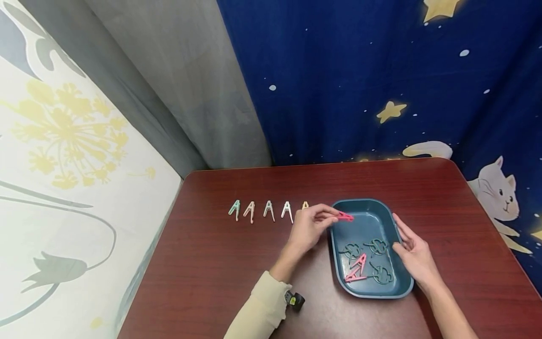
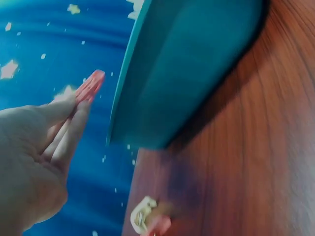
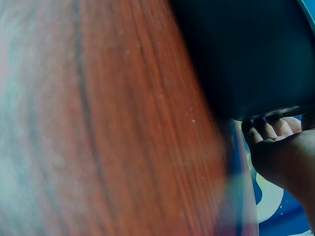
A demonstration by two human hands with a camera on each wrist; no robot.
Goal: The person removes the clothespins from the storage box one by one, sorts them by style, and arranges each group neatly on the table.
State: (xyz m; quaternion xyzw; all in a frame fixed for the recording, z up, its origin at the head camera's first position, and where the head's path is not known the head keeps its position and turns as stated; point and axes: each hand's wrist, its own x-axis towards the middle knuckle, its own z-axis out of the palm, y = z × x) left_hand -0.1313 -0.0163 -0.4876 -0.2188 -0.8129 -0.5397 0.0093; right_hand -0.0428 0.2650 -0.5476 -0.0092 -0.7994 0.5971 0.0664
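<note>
My left hand [image 1: 308, 228] pinches a bright pink clothespin [image 1: 345, 216] between thumb and fingers, over the left rim of a blue-green plastic tray [image 1: 334, 254]. In the left wrist view the clothespin [image 2: 90, 86] juts from the fingertips beside the tray wall. My right hand [image 1: 415, 256] grips the tray's right side, thumb at the rim and fingers along the outer wall. In the right wrist view its fingers [image 3: 266, 129] touch the dark tray wall. Inside the tray lie pink clothespins [image 1: 355, 278] and several dark green looped clips [image 1: 382, 274].
Left of the tray, clothespins stand in a row: green [image 1: 235, 208], pale pink [image 1: 250, 212], grey [image 1: 268, 210], white [image 1: 287, 211] and a yellow one [image 1: 305, 205] partly hidden by my left hand. The brown table [image 1: 203, 263] meets curtains [image 1: 338, 94] at its back edge.
</note>
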